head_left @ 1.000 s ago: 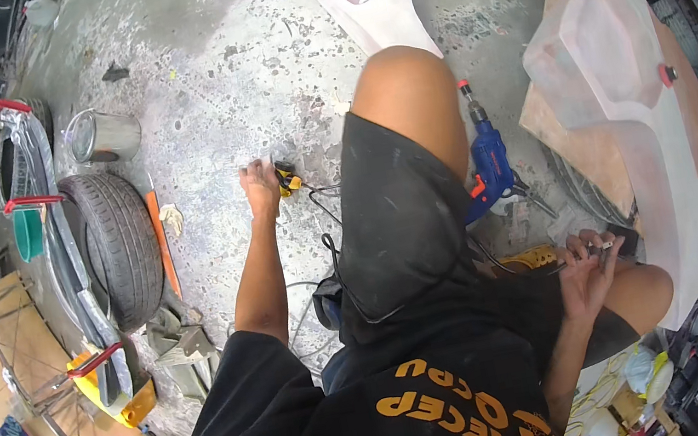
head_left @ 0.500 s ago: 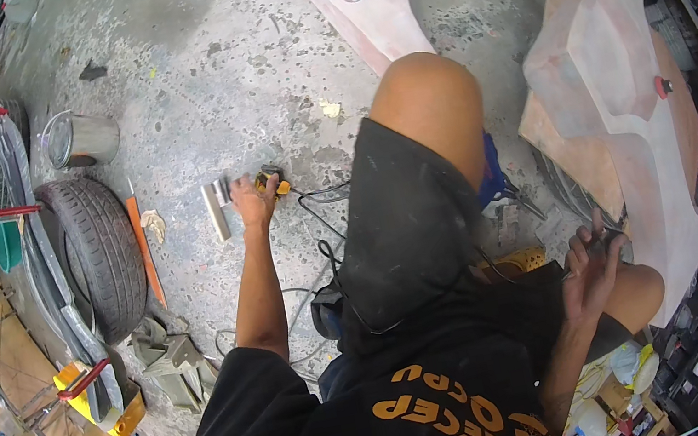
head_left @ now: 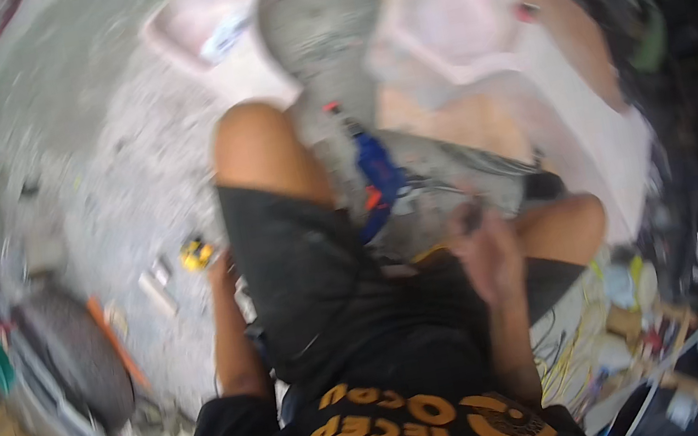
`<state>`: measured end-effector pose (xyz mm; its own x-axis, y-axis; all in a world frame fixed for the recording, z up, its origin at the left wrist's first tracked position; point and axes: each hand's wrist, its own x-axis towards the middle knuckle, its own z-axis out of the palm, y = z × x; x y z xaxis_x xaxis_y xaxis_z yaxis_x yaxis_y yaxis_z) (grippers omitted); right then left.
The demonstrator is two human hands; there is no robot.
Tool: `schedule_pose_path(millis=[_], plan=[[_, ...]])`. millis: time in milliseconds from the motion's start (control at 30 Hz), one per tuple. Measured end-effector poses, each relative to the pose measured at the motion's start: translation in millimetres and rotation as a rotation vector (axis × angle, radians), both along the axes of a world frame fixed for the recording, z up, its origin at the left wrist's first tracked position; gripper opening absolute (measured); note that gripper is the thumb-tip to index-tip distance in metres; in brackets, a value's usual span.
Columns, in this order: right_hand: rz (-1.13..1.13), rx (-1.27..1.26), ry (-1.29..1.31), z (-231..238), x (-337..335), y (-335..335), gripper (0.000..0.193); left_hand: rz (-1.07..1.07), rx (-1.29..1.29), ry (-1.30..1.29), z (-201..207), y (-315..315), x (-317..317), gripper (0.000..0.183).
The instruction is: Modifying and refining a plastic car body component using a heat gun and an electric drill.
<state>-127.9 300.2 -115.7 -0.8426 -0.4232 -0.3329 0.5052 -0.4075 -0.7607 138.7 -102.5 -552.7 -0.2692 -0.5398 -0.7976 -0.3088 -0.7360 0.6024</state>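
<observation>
My left hand [head_left: 224, 270] is low by the floor beside my raised knee, which partly covers it. Its fingers are blurred. Just past it lies a small yellow and black tool [head_left: 197, 253], perhaps a tape measure, with a pale flat bar [head_left: 159, 294] and a short light piece [head_left: 160, 271] to its left. My right hand [head_left: 490, 254] is raised over my lap, its fingers curled around something small and dark that blur keeps me from naming. Between my legs, a blue drill [head_left: 375, 167] with a red tip lies on the floor.
Large pale moulded panels [head_left: 570, 95] stand ahead and to the right, one with a round cut-out. At left are a tyre [head_left: 75, 360], an orange strip [head_left: 116, 341] and a grey bumper-like part [head_left: 46, 379]. Loose clutter [head_left: 636, 307] and cables lie at lower right.
My view has swung right, so the drill now shows fully. My left hand has come off the yellow tool and back toward my leg. My right hand is now farther forward over my lap.
</observation>
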Motion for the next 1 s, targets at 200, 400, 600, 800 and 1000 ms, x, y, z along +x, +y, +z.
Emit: schedule_pose_path(millis=[200,400,600,800,1000], plan=[[0.244,0.201,0.416,31,3,23,0.039,0.007,-0.270,0.223,119,-12,-64,0.019],[0.189,0.138,0.607,68,12,27,0.039,-0.070,-0.649,0.429,309,-24,-131,0.031],[0.148,-0.171,0.749,94,20,31,0.039,-0.358,-0.985,0.727,473,-34,-183,0.036],[-0.043,0.055,0.402,39,-35,20,0.027,-0.896,-0.914,0.938,557,-5,-297,0.047],[0.124,-0.181,0.656,48,-92,-15,0.018,-1.405,-0.699,1.060,609,67,-345,0.034]])
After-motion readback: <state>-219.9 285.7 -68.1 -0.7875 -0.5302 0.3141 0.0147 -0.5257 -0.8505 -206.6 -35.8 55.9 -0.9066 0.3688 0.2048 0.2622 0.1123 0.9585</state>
